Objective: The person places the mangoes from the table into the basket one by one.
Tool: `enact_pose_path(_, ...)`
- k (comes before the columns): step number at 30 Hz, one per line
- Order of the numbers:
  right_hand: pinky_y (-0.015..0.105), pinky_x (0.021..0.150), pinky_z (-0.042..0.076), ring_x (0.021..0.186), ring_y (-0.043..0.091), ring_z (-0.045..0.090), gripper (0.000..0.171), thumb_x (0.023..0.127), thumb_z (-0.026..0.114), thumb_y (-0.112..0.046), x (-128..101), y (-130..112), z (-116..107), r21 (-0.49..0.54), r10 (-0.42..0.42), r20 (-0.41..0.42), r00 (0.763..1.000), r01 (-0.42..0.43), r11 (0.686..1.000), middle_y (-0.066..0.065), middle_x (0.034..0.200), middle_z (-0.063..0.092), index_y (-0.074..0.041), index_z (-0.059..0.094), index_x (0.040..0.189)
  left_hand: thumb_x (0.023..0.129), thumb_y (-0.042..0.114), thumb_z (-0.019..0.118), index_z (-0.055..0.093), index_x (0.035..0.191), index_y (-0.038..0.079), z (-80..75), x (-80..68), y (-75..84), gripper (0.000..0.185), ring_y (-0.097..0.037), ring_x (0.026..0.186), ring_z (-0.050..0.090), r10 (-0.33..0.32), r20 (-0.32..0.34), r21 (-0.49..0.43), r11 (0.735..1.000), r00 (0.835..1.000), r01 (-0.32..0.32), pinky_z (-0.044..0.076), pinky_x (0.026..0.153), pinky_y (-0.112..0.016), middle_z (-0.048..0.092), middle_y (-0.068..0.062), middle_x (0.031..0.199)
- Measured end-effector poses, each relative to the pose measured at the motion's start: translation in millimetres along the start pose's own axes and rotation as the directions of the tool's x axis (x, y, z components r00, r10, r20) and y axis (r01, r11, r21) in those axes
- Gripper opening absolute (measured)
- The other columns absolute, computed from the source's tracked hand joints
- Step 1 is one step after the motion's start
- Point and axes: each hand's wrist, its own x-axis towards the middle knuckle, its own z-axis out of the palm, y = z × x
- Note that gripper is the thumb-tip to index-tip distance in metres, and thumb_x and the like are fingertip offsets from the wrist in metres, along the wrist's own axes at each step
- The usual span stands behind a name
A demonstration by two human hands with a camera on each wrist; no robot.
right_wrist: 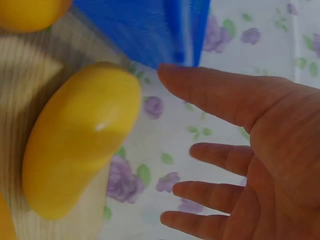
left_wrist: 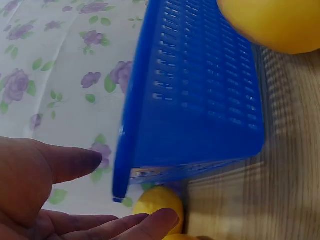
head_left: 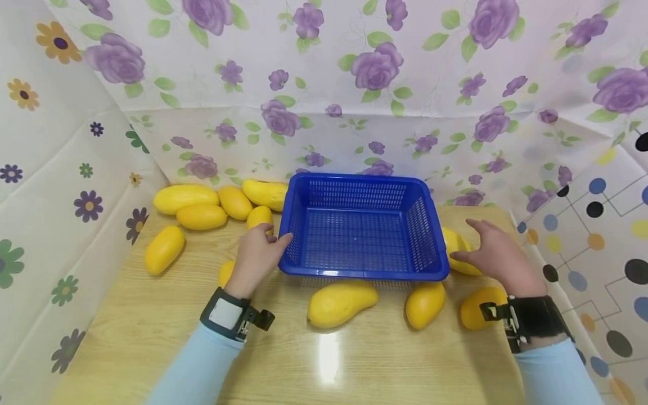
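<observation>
An empty blue plastic basket (head_left: 361, 274) stands on the wooden table with yellow mangoes all around it. My left hand (head_left: 270, 236) is open at the basket's front left corner, thumb by the rim; in the left wrist view the left hand (left_wrist: 135, 187) lies just short of the basket (left_wrist: 200, 100). My right hand (head_left: 463, 241) hovers open at the basket's right side, over a mango (head_left: 455, 243). In the right wrist view the right hand (right_wrist: 177, 112) spreads its fingers beside that mango (right_wrist: 80, 140), not gripping it.
Several mangoes (head_left: 185, 197) lie at the back left. Three more (head_left: 341, 302) sit along the basket's front edge. Floral cloth walls (head_left: 324, 73) close in the back and both sides. Bare table (head_left: 152, 337) lies near me.
</observation>
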Motion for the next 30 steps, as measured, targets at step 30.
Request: enact_pose_path(30,0.07,0.098,0.027,0.13,0.053,0.026,0.124,0.057,0.082,-0.058,62.3,34.1,39.6,-0.065,-0.018,0.126,0.992,0.026,0.998,0.029,0.15,0.018,-0.025,0.009,0.151,0.09,0.023,0.061,0.066,0.102,0.001,12.9,7.7,1.0,0.026,-0.019,0.065,0.061,-0.012,-0.001,-0.027,1.0,1.0,0.012,0.049,0.05,-0.026,0.066,-0.012,0.085)
